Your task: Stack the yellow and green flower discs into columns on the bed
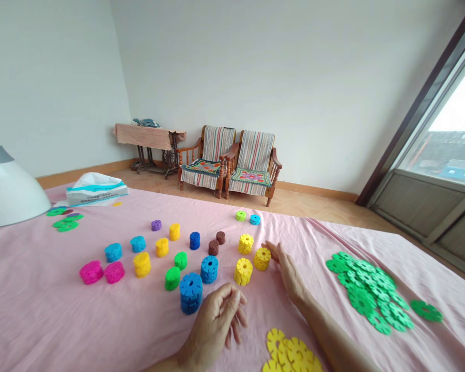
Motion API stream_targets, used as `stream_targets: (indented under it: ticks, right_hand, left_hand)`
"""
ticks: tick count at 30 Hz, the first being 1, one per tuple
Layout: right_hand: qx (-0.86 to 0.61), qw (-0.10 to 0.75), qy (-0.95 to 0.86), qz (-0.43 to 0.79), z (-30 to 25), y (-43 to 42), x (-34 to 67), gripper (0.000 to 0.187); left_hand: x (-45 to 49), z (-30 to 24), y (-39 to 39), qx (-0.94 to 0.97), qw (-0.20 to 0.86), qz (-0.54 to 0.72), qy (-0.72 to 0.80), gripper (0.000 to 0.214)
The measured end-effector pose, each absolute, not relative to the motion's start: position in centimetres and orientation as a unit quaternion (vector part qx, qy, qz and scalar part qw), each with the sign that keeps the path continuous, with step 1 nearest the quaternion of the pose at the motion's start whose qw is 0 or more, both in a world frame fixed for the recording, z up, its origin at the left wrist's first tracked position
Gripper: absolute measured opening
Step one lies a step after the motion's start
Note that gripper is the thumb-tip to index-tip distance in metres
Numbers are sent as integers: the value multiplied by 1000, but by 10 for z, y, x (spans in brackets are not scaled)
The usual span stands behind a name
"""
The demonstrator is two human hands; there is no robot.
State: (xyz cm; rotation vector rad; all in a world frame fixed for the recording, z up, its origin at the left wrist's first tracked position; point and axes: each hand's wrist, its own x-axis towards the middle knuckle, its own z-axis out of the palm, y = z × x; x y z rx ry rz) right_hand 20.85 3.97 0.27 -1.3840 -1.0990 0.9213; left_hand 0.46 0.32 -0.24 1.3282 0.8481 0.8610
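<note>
My right hand [290, 271] is at the right side of a stack of yellow notched discs [262, 259], its fingers stretched out and apparently touching it. Two more yellow stacks stand close by, one behind [245, 244] and one in front [243, 272]. Loosely bent, the fingers of my left hand [219, 319] hang apart above the cloth with nothing visible in them. Just left of that hand rises a tall blue disc stack [191, 293], with another blue stack [209, 269] behind it. Loose yellow discs [294, 354] lie overlapping at the bottom edge, between my forearms.
Loose green discs [368, 289] form a pile on the right. Pink [91, 272], green [172, 278], brown [213, 247] and other stacks stand left and centre on the pink cloth [112, 325]. A tissue box [96, 194] and a white dome-shaped object [11, 191] are at left.
</note>
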Motion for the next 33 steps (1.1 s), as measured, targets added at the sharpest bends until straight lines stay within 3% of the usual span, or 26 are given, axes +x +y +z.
stream_targets:
  ticks: [13,28,33]
  right_hand:
    - [-584,569,-467,342,-5,41,209,62]
    - [-602,547,-493,309,-7,42,212,63]
    - [-564,555,-529,307,-1,45,220,48]
  left_hand:
    - [4,-6,3,583,623,370,367,55]
    - [4,-5,3,587,619,369,368,53]
    - [4,-5,4,588,619,369,368,54]
